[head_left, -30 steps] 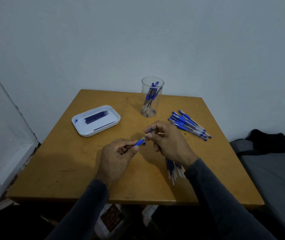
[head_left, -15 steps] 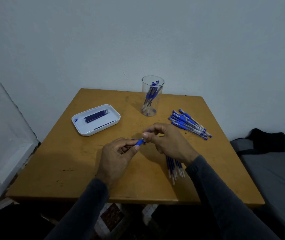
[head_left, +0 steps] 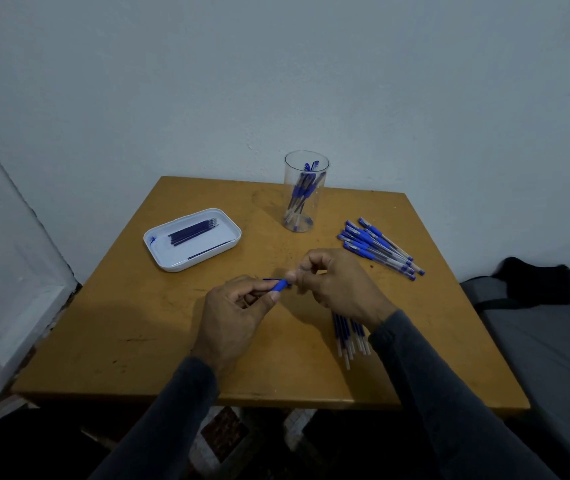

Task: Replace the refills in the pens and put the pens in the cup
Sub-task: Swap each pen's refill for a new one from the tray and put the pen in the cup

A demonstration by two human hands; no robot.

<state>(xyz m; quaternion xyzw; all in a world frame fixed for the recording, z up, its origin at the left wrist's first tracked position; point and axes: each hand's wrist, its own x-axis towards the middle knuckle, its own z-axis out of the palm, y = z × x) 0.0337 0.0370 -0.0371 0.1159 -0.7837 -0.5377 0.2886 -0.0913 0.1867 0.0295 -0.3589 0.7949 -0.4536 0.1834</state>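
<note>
Over the middle of the wooden table [head_left: 138, 341], my left hand [head_left: 233, 317] grips a blue pen [head_left: 278, 285] by its barrel, blue grip end pointing right. My right hand [head_left: 337, 285] pinches the pen's tip end right beside the left hand's fingers; the tip piece itself is hidden. A clear cup [head_left: 304, 192] with several blue pens stands at the back centre. A white tray [head_left: 192, 239] holding several dark refills lies back left. Several capped pens [head_left: 379, 249] lie in a pile at the right. A bunch of refills [head_left: 349, 336] lies under my right wrist.
The table stands against a pale wall. A grey seat with a black cloth [head_left: 536, 282] is at the right of the table. A white ledge [head_left: 6, 306] runs along the left side.
My right hand has moved closer to the left hand, and the clear tip section seen between them earlier is now covered by its fingers. The left hand stays in place.
</note>
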